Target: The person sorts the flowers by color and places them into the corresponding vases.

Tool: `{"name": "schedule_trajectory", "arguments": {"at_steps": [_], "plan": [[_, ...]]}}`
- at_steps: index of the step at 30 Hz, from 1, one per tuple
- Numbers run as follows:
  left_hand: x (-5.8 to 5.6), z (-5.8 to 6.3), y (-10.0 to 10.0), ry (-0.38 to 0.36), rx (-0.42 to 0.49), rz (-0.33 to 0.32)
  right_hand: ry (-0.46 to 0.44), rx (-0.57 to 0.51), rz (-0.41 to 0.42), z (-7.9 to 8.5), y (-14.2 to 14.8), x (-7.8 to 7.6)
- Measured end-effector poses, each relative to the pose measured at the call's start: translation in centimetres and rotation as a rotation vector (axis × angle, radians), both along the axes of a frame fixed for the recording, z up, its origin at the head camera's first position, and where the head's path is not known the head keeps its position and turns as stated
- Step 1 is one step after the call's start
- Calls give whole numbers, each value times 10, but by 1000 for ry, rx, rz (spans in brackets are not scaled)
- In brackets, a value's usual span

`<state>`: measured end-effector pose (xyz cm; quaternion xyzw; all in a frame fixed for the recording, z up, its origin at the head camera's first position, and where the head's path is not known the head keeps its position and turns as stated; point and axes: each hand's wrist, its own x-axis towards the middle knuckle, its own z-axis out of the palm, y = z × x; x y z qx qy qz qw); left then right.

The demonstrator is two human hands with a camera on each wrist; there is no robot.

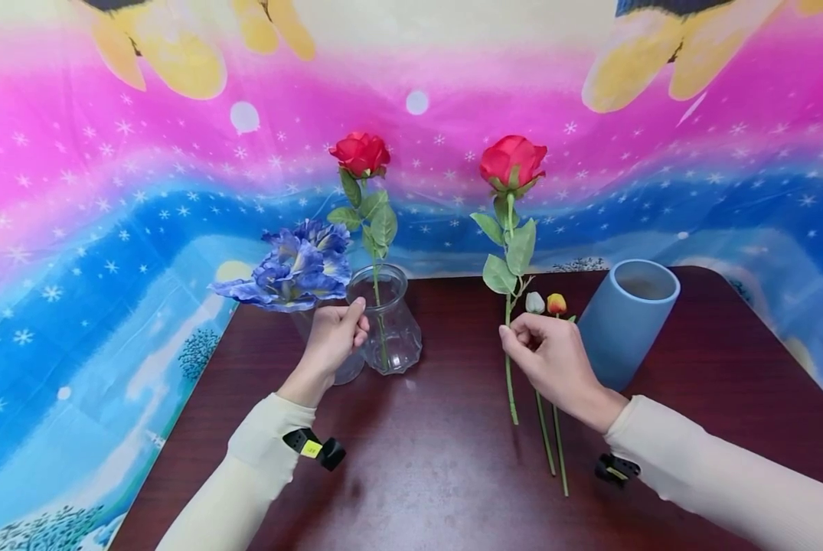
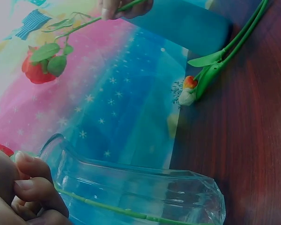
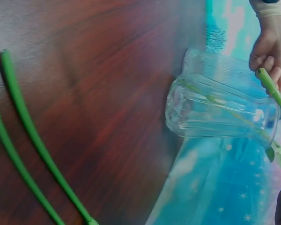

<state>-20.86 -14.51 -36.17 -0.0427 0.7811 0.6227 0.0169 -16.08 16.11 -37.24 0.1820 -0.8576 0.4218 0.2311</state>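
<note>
My right hand [image 1: 556,360] pinches the stem of a red rose [image 1: 513,164] between thumb and fingers. The rose stands upright above the table, its cut end [image 3: 267,82] pointing down. My left hand [image 1: 331,340] has its fingers curled in, thumb against the forefinger, holding nothing visible; it is right beside the rim of a clear glass vase [image 1: 400,337]. Another red rose [image 1: 360,153] stands in that vase, its stem [image 2: 126,212] showing through the glass. Behind the left hand, a bunch of blue flowers [image 1: 301,264] tops a second clear glass vase [image 1: 349,371], partly hidden.
A white tulip [image 1: 535,303] and an orange-yellow tulip [image 1: 556,304] lie on the dark wooden table [image 1: 445,459] below the right hand. At the right stands a blue-grey vase [image 1: 618,337]. A patterned cloth [image 1: 445,222] hangs behind the table.
</note>
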Motion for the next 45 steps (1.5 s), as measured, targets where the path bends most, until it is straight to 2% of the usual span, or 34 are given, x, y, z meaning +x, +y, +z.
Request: {"name": "schedule_trajectory", "arguments": {"at_steps": [12,26,32,37,45], "plan": [[0,0,0,4,1,3,96,-99,6,14,-11,-6],[0,0,0,1,11,2,159,-249,74,32,-31,-18],[1,0,0,-2,8,1,193,-267,63,34,-37,-24],[1,2,1,1,3,-4,177,-295,88,38,-42,-28],[1,1,0,-1,-6,-2,228,-314,114,44,-54,-39]]}}
